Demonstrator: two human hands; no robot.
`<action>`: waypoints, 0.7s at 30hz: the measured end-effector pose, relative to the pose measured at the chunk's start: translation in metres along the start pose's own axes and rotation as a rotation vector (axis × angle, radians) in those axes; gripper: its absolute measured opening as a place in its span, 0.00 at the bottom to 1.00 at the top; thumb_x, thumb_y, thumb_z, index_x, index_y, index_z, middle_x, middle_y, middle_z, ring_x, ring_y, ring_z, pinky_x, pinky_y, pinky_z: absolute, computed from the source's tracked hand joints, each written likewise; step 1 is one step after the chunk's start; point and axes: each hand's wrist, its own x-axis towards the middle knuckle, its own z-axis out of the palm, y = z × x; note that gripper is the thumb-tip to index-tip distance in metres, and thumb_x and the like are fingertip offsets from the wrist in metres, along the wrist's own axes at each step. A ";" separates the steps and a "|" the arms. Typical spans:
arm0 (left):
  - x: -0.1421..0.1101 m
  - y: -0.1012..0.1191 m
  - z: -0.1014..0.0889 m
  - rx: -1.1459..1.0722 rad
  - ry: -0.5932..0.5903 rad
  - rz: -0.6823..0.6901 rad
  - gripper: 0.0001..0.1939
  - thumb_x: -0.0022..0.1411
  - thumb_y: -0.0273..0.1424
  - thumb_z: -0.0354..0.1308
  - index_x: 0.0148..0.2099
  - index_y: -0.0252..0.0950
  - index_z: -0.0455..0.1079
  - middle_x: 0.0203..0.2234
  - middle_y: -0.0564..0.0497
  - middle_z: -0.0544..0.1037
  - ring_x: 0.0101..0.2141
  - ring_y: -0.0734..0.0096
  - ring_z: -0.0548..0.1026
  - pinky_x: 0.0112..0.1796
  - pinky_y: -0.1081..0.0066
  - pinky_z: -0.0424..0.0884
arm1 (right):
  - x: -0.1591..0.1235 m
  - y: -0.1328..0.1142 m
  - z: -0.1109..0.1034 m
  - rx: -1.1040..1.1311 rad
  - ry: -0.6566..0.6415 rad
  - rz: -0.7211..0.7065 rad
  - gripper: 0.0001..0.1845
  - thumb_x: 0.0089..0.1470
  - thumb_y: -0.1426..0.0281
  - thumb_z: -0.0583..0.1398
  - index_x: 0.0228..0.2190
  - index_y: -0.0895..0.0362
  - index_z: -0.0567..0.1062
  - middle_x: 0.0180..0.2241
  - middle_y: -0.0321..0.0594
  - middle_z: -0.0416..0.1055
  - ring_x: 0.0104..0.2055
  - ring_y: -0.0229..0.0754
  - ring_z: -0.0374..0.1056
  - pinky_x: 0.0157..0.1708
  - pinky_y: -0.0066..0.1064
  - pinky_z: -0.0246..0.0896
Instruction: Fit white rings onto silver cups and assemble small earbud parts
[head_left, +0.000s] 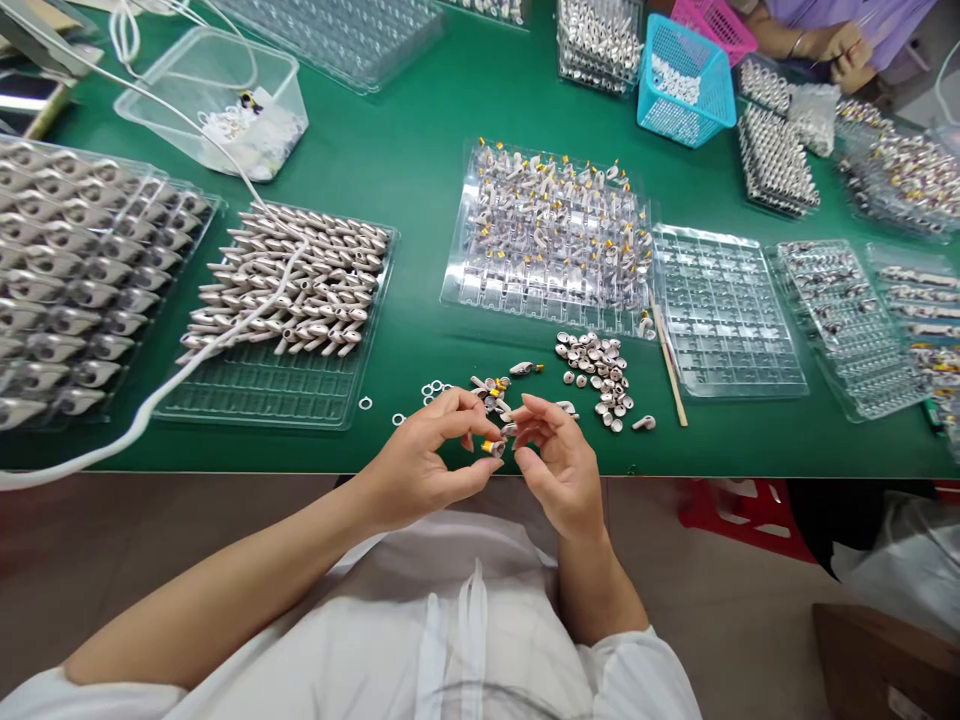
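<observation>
My left hand [429, 452] is closed, pinching a small earbud shell [493, 449] with a yellow tab between thumb and forefinger, just over the table's front edge. Close by on its right is my right hand [559, 465], its fingers curled toward the same shell; what its fingertips hold, if anything, is too small to make out. Behind both hands lies a small heap of earbud pieces [491, 392] with yellow tabs, partly hidden by the fingers. Loose round caps [596, 365] are scattered to the right, and white rings [435, 390] to the left.
A tray of tabbed earbud parts [551, 235] lies ahead, beside a clear tray [731, 310] and a thin wooden stick [670, 365]. Shell trays [296, 280] stand at left under a white cable [172, 395]. A blue basket [686, 115] is near another person's hands [844, 55].
</observation>
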 end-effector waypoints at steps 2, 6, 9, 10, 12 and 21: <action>0.000 0.001 -0.001 0.013 -0.057 0.020 0.06 0.57 0.27 0.61 0.38 0.37 0.75 0.36 0.49 0.76 0.37 0.69 0.75 0.39 0.72 0.73 | 0.002 -0.001 -0.003 -0.010 -0.032 0.006 0.22 0.58 0.66 0.60 0.54 0.48 0.71 0.45 0.42 0.70 0.44 0.43 0.69 0.45 0.37 0.69; -0.001 0.001 -0.001 0.088 -0.109 0.017 0.05 0.58 0.27 0.60 0.39 0.35 0.74 0.32 0.50 0.79 0.33 0.71 0.76 0.37 0.73 0.72 | 0.004 -0.002 -0.005 -0.074 -0.048 -0.057 0.21 0.58 0.64 0.62 0.53 0.45 0.72 0.44 0.40 0.68 0.42 0.42 0.67 0.43 0.37 0.68; -0.004 -0.001 0.000 0.177 -0.078 0.089 0.04 0.58 0.28 0.61 0.38 0.35 0.74 0.30 0.50 0.79 0.31 0.71 0.75 0.34 0.73 0.71 | 0.003 -0.003 -0.006 -0.195 -0.064 -0.176 0.25 0.54 0.66 0.66 0.53 0.41 0.72 0.47 0.41 0.67 0.46 0.46 0.67 0.44 0.40 0.68; -0.004 -0.003 0.000 0.208 -0.064 0.125 0.04 0.59 0.28 0.61 0.38 0.35 0.73 0.29 0.50 0.78 0.31 0.70 0.75 0.34 0.72 0.70 | 0.003 -0.004 -0.006 -0.253 -0.067 -0.220 0.26 0.52 0.67 0.68 0.53 0.41 0.72 0.48 0.41 0.67 0.48 0.47 0.67 0.45 0.41 0.68; -0.005 -0.005 0.001 0.268 -0.038 0.206 0.04 0.60 0.28 0.60 0.39 0.35 0.73 0.29 0.50 0.78 0.31 0.69 0.74 0.35 0.70 0.70 | 0.004 -0.007 -0.007 -0.376 -0.062 -0.312 0.25 0.51 0.68 0.69 0.51 0.40 0.74 0.49 0.42 0.68 0.50 0.49 0.67 0.47 0.44 0.68; -0.002 -0.010 0.003 0.342 0.073 0.329 0.07 0.61 0.24 0.60 0.42 0.36 0.76 0.33 0.47 0.76 0.34 0.68 0.73 0.37 0.69 0.71 | 0.012 -0.012 -0.014 -0.519 -0.082 -0.452 0.16 0.57 0.76 0.62 0.45 0.48 0.74 0.41 0.41 0.76 0.46 0.47 0.72 0.48 0.45 0.68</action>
